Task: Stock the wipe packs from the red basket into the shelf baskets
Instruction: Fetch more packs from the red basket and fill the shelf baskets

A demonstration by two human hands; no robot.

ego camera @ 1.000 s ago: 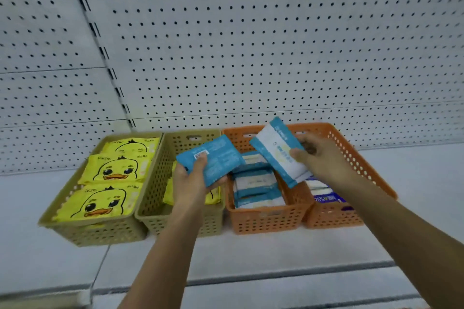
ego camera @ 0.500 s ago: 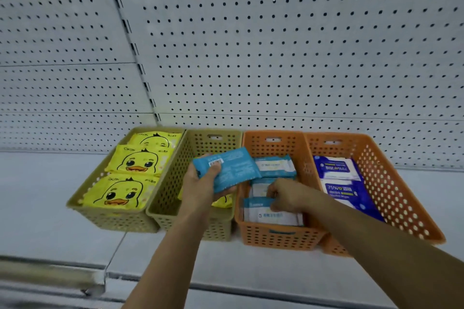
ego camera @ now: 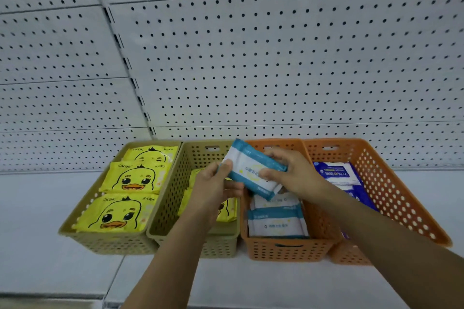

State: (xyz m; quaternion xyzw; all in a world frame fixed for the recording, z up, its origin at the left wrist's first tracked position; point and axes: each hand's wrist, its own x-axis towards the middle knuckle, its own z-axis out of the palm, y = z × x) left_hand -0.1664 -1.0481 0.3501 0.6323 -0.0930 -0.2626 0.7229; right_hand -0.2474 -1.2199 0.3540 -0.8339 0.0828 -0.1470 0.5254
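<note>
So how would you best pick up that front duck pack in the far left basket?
From above, I'd say. The front duck pack lies flat and face up, with the walls of the left basket close along its sides, so side approaches look blocked. Pinch its near edge, thumb on top, fingers slid under by the front wall, and lift it up and out.
</note>
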